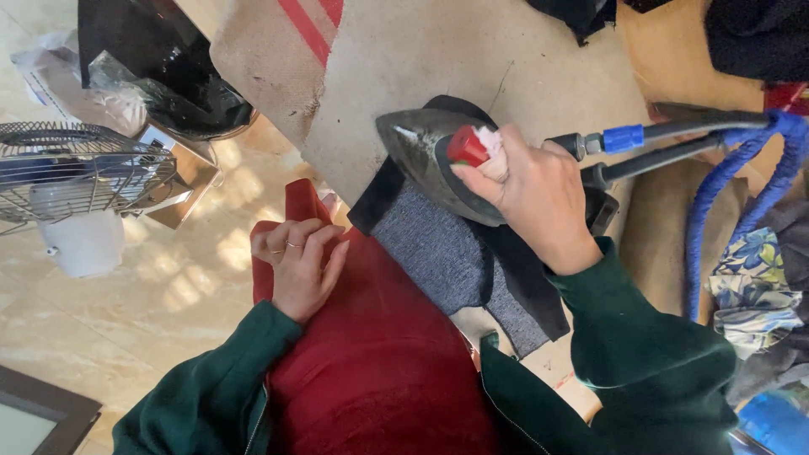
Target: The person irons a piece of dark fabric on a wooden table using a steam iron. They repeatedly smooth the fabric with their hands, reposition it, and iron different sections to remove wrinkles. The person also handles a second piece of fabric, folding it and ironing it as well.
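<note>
At nine o'clock in the view stands a wire-caged fan (pixel 72 164) on a white base, on the pale tiled floor (pixel 168 295). Toward eleven o'clock a round bin (pixel 215 126) holds a black plastic liner (pixel 160 59) bunched over its rim; what lies inside the liner cannot be told.

Near seven o'clock the left hand (pixel 297 265) rests flat, fingers loosely curled, on a red cloth (pixel 371 354) that spreads down toward six o'clock; it presses on the fabric and closes around nothing.

At the centre, on the padded tan ironing board (pixel 472 59), lies a grey and black garment piece (pixel 459 253), its long side running from about ten o'clock down to four o'clock. On its upper end sits the steam iron (pixel 421 152), sole down. The iron's long axis runs from roughly ten o'clock to four o'clock, with its pointed nose aimed at ten o'clock and its heel toward the wrist.

The right hand (pixel 527 190) is wrapped firmly around the iron's handle, fingers curled over a red knob (pixel 466 145) and a scrap of pale cloth (pixel 489 139) at the front of the grip.

From the iron's heel a dark hose with a blue coupling (pixel 622 137) leads toward three o'clock, joining a blue braided hose (pixel 742 168) that loops down. At four o'clock lies a flower-printed cloth (pixel 758 286). Both arms wear dark green sleeves (pixel 649 337).
</note>
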